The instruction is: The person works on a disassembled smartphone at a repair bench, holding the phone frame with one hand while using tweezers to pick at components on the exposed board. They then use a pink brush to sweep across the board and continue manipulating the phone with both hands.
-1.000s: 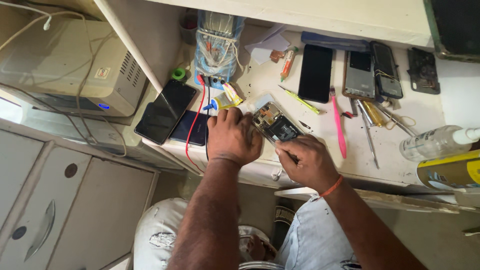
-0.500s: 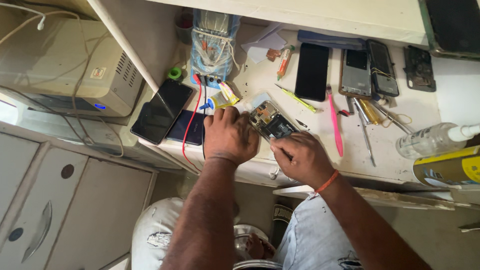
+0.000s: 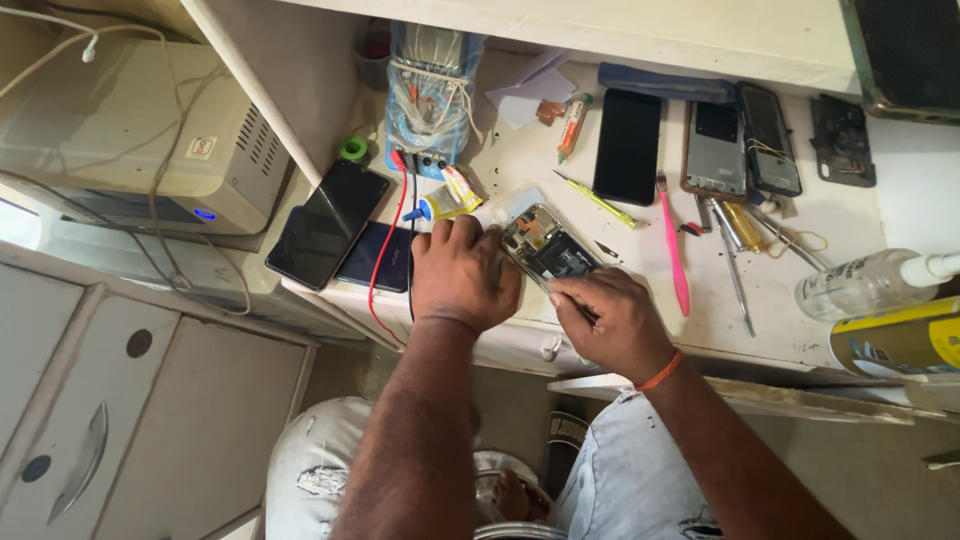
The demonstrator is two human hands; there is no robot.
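White workbench (image 3: 640, 300): hands unmoved; left hand (image 3: 462, 275) still pins the opened phone (image 3: 548, 250), right hand (image 3: 612, 320) pinches a thin tool (image 3: 556, 293).

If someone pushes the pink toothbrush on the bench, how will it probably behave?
The pink toothbrush looks thin and plastic, so probably light and fairly stiff. It lies flat on the white bench, so it would likely slide or pivot rather than tip. Nearby metal tools could block it.

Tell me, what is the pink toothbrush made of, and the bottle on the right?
The pink toothbrush looks like smooth plastic: one even bright colour, slightly glossy. The clear bottle seems to be plastic too, since you can see through it, though glass cannot be ruled out.
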